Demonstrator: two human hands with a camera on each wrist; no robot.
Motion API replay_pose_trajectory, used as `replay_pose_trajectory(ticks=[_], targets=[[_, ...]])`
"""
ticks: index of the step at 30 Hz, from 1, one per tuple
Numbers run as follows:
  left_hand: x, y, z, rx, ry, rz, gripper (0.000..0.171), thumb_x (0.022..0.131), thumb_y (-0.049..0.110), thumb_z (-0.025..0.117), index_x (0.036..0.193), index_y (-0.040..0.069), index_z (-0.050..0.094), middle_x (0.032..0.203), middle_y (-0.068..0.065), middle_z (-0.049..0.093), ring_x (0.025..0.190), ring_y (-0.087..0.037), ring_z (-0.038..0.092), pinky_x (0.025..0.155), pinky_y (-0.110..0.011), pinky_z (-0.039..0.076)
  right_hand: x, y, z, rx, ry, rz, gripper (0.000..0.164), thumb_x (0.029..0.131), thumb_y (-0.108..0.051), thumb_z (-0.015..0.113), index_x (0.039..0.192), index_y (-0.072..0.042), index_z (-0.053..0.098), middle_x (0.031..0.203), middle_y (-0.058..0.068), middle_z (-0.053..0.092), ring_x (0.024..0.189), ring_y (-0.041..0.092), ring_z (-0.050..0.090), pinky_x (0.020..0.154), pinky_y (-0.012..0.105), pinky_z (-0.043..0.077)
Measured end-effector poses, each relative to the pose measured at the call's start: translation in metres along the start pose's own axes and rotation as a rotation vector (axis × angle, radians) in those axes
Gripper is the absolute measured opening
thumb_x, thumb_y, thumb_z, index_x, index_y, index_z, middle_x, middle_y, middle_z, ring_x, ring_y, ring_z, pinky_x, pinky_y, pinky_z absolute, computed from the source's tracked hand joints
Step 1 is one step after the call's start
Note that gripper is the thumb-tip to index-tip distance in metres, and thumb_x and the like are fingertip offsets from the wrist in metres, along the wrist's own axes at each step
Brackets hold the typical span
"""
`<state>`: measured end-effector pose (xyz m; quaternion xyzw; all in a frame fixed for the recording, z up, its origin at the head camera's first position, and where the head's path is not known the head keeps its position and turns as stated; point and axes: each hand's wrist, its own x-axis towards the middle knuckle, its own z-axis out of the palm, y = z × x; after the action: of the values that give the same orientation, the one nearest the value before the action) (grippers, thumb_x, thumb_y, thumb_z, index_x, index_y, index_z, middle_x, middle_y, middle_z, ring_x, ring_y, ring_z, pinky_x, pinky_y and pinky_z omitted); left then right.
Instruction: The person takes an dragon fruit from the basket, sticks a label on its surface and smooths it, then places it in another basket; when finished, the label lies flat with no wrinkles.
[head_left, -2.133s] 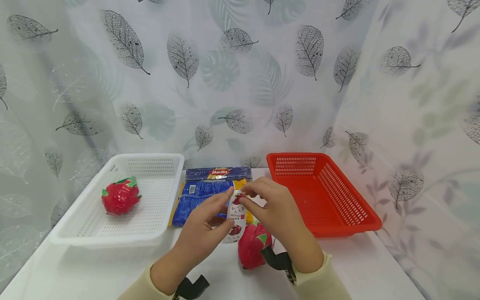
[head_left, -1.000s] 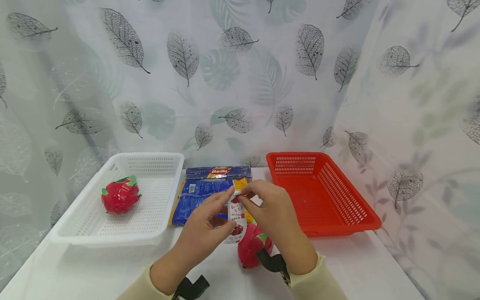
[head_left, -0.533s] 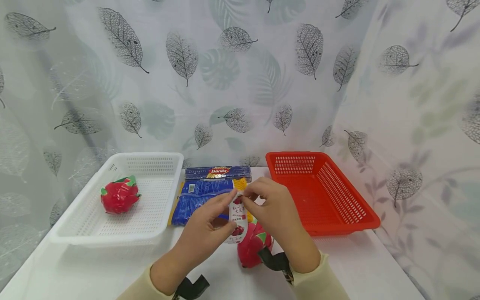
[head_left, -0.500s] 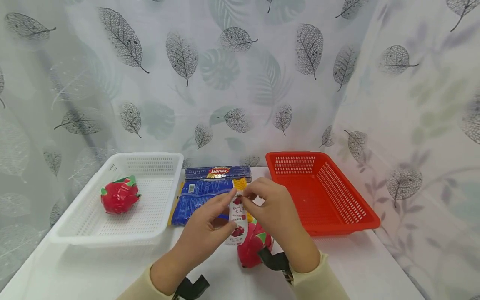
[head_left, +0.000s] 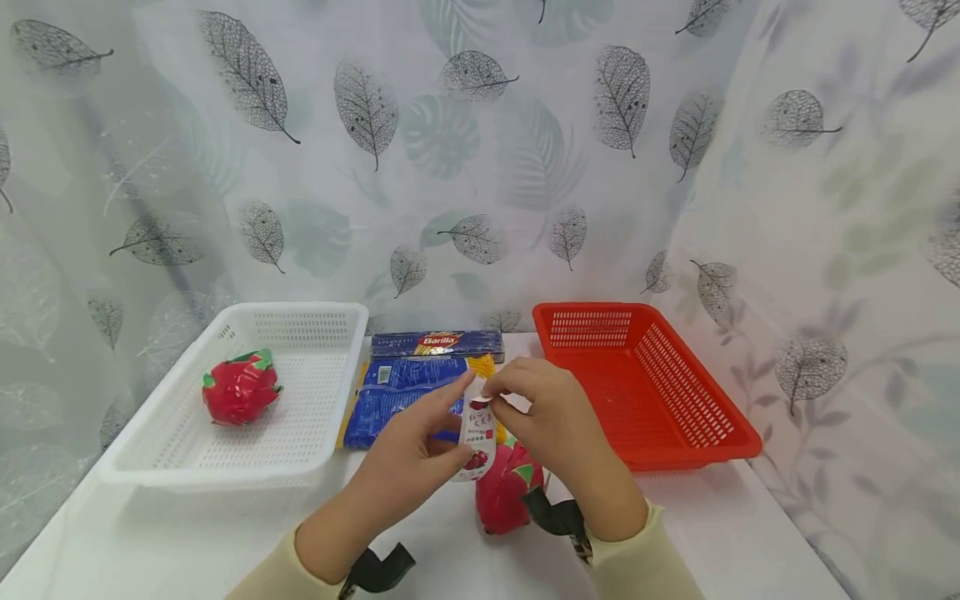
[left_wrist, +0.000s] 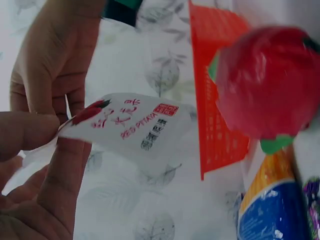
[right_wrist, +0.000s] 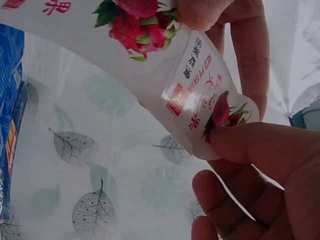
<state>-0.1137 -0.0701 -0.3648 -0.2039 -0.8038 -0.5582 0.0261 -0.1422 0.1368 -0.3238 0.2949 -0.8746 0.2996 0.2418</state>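
A strip of white stickers point(head_left: 476, 433) printed with red pitayas and writing hangs between my two hands. My left hand point(head_left: 408, 442) holds it at the left edge, thumb on the printed face. My right hand point(head_left: 558, 412) pinches its upper end between thumb and finger. In the right wrist view, the right thumb point(right_wrist: 250, 145) lies over the rounded tip of the strip point(right_wrist: 150, 75), which bends there. The left wrist view shows the strip point(left_wrist: 145, 122) curved, with its lettering visible. Below the right hand lies a red dragon fruit point(head_left: 502, 492), partly covered by the hand and strap.
A white basket point(head_left: 345, 417) with another dragon fruit point(head_left: 240, 388) stands at left. The red basket point(head_left: 645, 458) is at right. Between them lie a blue pasta bag point(head_left: 405, 392) and a Barilla spaghetti box point(head_left: 397, 344). A leaf-patterned curtain point(head_left: 480, 167) hangs behind.
The upper end of the sticker strip now curls up white at the right fingertips, where it lay flatter before. Both hands stay almost in place; the dragon fruits and baskets have not moved.
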Motion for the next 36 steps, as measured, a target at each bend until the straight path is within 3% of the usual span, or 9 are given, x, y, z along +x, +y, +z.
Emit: replay_pose_trajectory(ticks=[5,9,14,21,26,30,33,36], targets=[[0.0,-0.001,0.001,0.098,-0.016,0.051,0.074,0.093,0.0,0.078,0.158,0.024,0.053,0.148,-0.002,0.065,0.113,-0.024,0.076,0.086,-0.029,0.066,0.001,0.001,0.001,-0.031,-0.036,0.004,0.018,0.084,-0.011,0.091,0.096,-0.02,0.081,0.1,-0.007,0.076,0.102,0.013,0.07,0.083,0.028,0.066],[0.001,-0.001,0.0,0.073,0.001,-0.014,0.073,0.093,0.002,0.079,0.158,0.023,0.053,0.146,-0.003,0.066,0.113,-0.024,0.076,0.084,-0.029,0.066,0.001,0.001,0.0,-0.052,-0.039,0.012,0.018,0.084,-0.01,0.09,0.097,-0.02,0.081,0.1,-0.006,0.078,0.101,0.014,0.07,0.083,0.03,0.066],[0.004,-0.001,-0.004,0.045,0.054,-0.119,0.074,0.093,0.007,0.08,0.157,0.03,0.054,0.14,0.0,0.069,0.111,-0.019,0.075,0.082,-0.028,0.066,0.001,0.001,-0.005,-0.023,-0.028,0.02,0.02,0.084,-0.007,0.089,0.1,-0.017,0.082,0.099,-0.004,0.08,0.098,0.015,0.072,0.081,0.032,0.066],[0.008,-0.005,-0.006,0.059,0.099,-0.182,0.078,0.091,0.007,0.082,0.158,0.033,0.052,0.147,0.0,0.064,0.111,-0.018,0.074,0.078,-0.029,0.067,0.0,0.001,-0.011,-0.026,0.009,0.043,0.019,0.086,-0.006,0.088,0.102,-0.015,0.081,0.099,-0.002,0.079,0.096,0.015,0.073,0.083,0.032,0.067],[0.013,-0.014,-0.006,0.258,0.078,-0.174,0.081,0.091,0.008,0.083,0.162,0.028,0.047,0.162,-0.002,0.054,0.119,-0.024,0.072,0.083,-0.034,0.067,-0.001,0.002,-0.017,-0.036,0.026,0.074,0.017,0.087,-0.006,0.086,0.101,-0.014,0.08,0.099,-0.002,0.078,0.097,0.015,0.072,0.083,0.035,0.067],[0.018,-0.023,-0.008,0.492,0.042,-0.17,0.082,0.093,0.009,0.082,0.164,0.016,0.042,0.167,-0.007,0.047,0.14,-0.032,0.061,0.104,-0.044,0.061,-0.001,0.002,-0.019,-0.03,0.023,0.091,0.016,0.089,-0.006,0.085,0.1,-0.015,0.079,0.099,-0.003,0.078,0.097,0.015,0.07,0.083,0.034,0.066],[0.019,-0.028,-0.01,0.611,-0.006,-0.185,0.075,0.096,0.007,0.078,0.163,0.015,0.045,0.164,-0.008,0.051,0.151,-0.032,0.051,0.115,-0.051,0.051,0.0,0.001,-0.019,-0.025,0.017,0.099,0.016,0.09,-0.006,0.084,0.1,-0.016,0.079,0.099,-0.004,0.077,0.097,0.013,0.069,0.084,0.032,0.065],[0.02,-0.034,-0.01,0.68,-0.077,-0.182,0.065,0.098,0.004,0.074,0.157,0.02,0.054,0.154,-0.005,0.062,0.145,-0.03,0.058,0.114,-0.05,0.054,0.0,0.001,-0.02,-0.019,0.021,0.093,0.015,0.09,-0.005,0.084,0.1,-0.016,0.079,0.098,-0.004,0.077,0.097,0.013,0.069,0.084,0.032,0.065]])
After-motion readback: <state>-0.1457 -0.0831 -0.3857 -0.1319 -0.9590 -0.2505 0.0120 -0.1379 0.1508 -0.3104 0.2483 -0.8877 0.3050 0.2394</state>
